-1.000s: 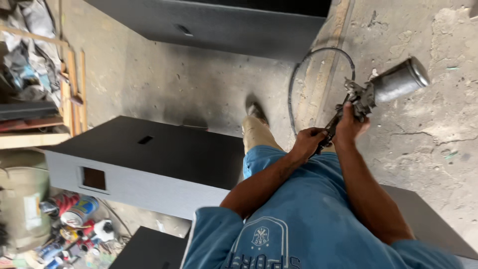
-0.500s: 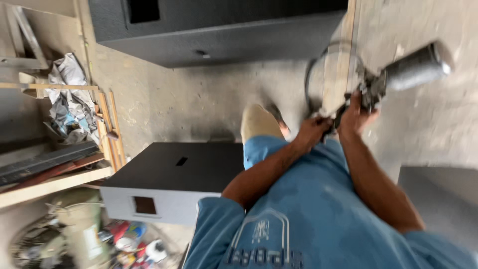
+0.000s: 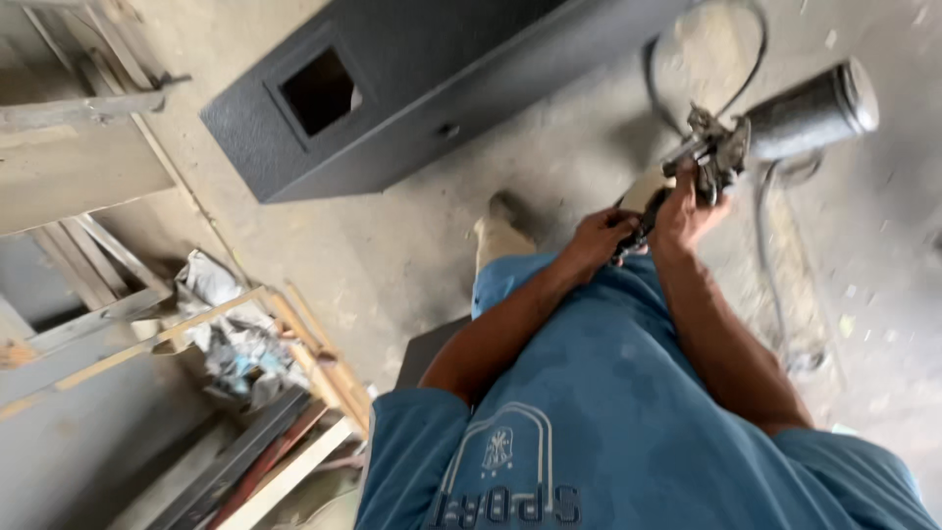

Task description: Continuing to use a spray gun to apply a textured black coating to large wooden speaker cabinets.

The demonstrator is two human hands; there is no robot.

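Nearest the camera, the person's blue shirt [image 3: 608, 422] is filling the lower frame, both forearms reaching out from it. The left hand [image 3: 601, 238] is closing around the lower handle of a spray gun [image 3: 721, 147], and the right hand [image 3: 687, 211] is gripping the gun's body just beside it. The gun's metal cup [image 3: 810, 110] is pointing right, held above the concrete floor [image 3: 392, 255]. A hose [image 3: 760, 236] is trailing over the floor. Farther off, a dark speaker cabinet [image 3: 422, 88] is lying near the floor's upper edge, a square cutout in its end.
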